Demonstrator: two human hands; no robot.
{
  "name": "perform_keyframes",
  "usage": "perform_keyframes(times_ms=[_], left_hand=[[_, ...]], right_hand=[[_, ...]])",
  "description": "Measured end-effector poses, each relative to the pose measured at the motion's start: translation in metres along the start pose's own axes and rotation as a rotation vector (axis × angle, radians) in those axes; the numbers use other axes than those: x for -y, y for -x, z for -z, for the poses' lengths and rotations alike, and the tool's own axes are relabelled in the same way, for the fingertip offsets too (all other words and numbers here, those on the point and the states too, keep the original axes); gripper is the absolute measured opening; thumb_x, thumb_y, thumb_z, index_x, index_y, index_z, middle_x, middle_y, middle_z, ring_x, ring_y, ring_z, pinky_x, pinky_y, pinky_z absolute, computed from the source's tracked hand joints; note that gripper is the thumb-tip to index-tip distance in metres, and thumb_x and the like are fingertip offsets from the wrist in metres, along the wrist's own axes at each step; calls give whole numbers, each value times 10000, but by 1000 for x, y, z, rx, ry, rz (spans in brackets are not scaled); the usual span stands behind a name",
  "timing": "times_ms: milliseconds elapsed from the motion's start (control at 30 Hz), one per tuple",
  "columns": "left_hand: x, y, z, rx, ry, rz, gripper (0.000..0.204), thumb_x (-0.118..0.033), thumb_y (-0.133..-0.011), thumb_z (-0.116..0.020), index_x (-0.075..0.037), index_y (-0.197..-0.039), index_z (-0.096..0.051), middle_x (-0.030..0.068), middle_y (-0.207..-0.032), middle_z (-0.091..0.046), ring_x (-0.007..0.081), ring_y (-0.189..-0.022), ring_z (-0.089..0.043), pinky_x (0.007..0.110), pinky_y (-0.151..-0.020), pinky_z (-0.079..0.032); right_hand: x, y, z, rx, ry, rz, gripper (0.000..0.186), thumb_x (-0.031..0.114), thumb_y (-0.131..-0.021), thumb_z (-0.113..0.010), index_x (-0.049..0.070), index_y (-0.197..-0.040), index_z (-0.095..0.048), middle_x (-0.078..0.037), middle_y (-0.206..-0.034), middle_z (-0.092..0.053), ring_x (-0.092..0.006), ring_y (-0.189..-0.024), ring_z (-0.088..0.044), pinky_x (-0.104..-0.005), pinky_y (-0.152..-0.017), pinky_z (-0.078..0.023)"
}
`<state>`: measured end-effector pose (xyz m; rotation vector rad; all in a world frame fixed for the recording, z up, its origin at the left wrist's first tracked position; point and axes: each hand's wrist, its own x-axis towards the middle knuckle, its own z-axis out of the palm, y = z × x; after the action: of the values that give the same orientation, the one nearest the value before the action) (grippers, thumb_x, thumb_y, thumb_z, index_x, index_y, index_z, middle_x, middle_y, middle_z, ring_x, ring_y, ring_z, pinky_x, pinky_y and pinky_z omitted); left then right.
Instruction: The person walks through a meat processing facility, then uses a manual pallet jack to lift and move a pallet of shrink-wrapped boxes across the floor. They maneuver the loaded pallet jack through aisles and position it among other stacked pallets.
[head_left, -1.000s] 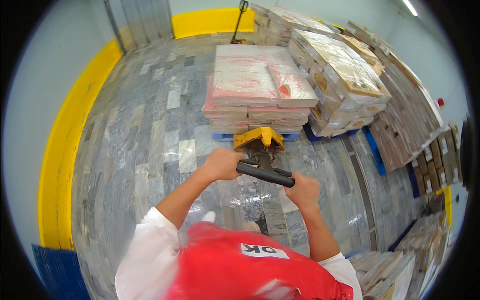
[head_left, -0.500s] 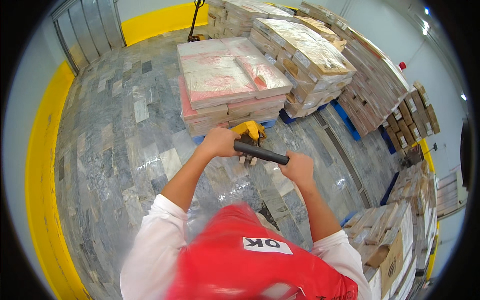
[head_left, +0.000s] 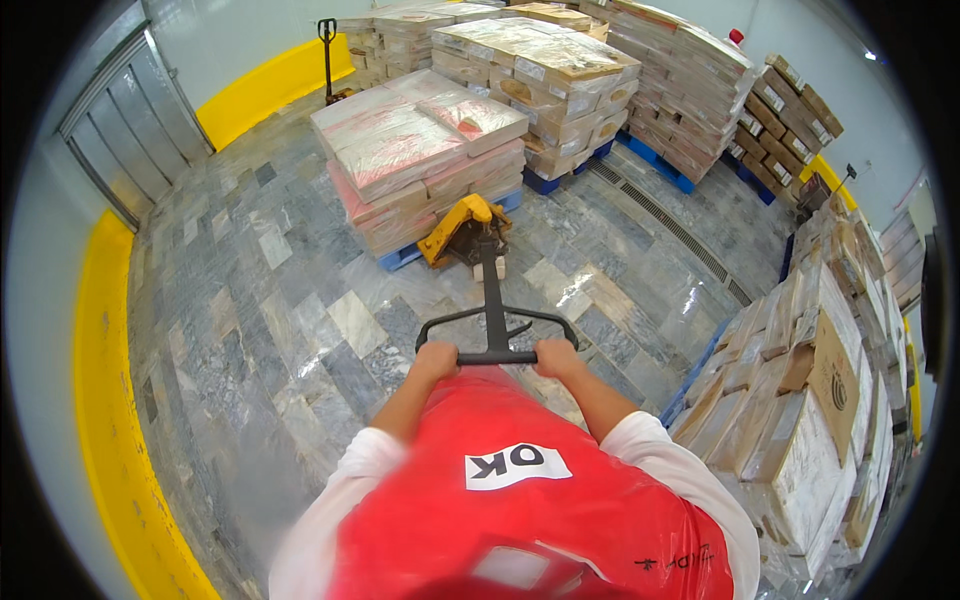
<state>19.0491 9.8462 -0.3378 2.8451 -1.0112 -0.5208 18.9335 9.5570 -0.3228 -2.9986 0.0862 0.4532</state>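
Note:
My left hand (head_left: 437,361) is wrapped round the left end of the black pallet jack handle (head_left: 497,357). My right hand (head_left: 557,358) grips the right end of the same crossbar. The handle's loop and shaft lean away from me to the yellow body of the pallet jack (head_left: 468,222). Its forks are hidden under a blue pallet (head_left: 402,256). On that pallet sits a low stack of cartons (head_left: 420,130) in clear wrap, stained pinkish red on top and sides. The handle's bar is close to my red apron (head_left: 480,430).
Wrapped carton stacks (head_left: 545,75) on blue pallets stand behind the load, and another wrapped stack (head_left: 790,400) is near on my right. A second pallet jack (head_left: 328,60) stands at the back left. A drain grate (head_left: 660,215) crosses the tiled floor (head_left: 290,330). Yellow kerbing (head_left: 150,440) lines the left wall.
The handle has been lowered toward my body, so its loop and shaft now show. Both hands stay on the bar. My view has turned, and the load appears further left.

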Motion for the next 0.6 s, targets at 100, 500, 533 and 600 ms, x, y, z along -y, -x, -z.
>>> perform_keyframes(times_ms=[100,500,533,600], left_hand=[[-16,-8,10,10,3,29,248,-231,-785,-729,-53,-941,-804,230,-1024,-763,400,-985,-744,499,-882,-592],[-69,56,-17,-42,49,1,220,-235,-779,-722,-58,-891,-789,225,-922,-757,409,-896,-746,509,-820,-597],[-71,65,-21,-56,62,-19,214,-238,-774,-716,-60,-869,-785,224,-893,-752,413,-876,-742,514,-807,-593],[-77,75,-17,-61,79,-33,210,-232,-771,-709,-53,-854,-782,227,-881,-748,417,-865,-741,516,-797,-591]], right_hand=[[-13,4,3,-38,-53,-31,289,250,-806,-722,56,-1014,-777,-217,-1050,-763,-396,-1003,-747,-500,-884,-600],[-37,76,-18,-137,-28,60,222,280,-793,-694,100,-892,-779,-184,-884,-759,-401,-851,-745,-525,-787,-595],[-37,83,-24,-124,-30,52,211,285,-800,-695,114,-890,-779,-177,-875,-757,-398,-857,-743,-525,-785,-589],[-34,103,-12,-88,-45,72,203,243,-797,-691,97,-905,-782,-185,-888,-762,-389,-866,-752,-512,-797,-596]])
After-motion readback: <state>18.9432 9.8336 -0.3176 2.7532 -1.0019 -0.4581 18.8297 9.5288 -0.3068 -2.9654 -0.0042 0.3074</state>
